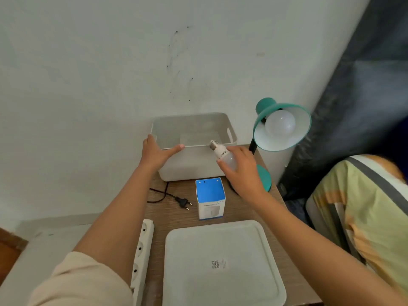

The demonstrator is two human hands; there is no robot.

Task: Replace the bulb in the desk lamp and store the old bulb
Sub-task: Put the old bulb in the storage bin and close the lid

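Note:
A teal desk lamp (262, 104) stands at the back right of the small wooden table, a white bulb (280, 125) screwed into its shade. My right hand (242, 171) grips a second white bulb (221, 153) by its globe, metal screw base pointing up and left over the near rim of the open white storage bin (192, 164). My left hand (155, 152) rests on the bin's near left corner, thumb along the rim. The bin's inside looks empty.
A blue and white bulb box (210, 198) stands in front of the bin. The bin's white lid (220, 263) lies flat at the table's near edge. The lamp's black plug and cord (183, 202) lie at left, next to a white power strip (142, 250). A bed with a striped cover (362, 208) is at right.

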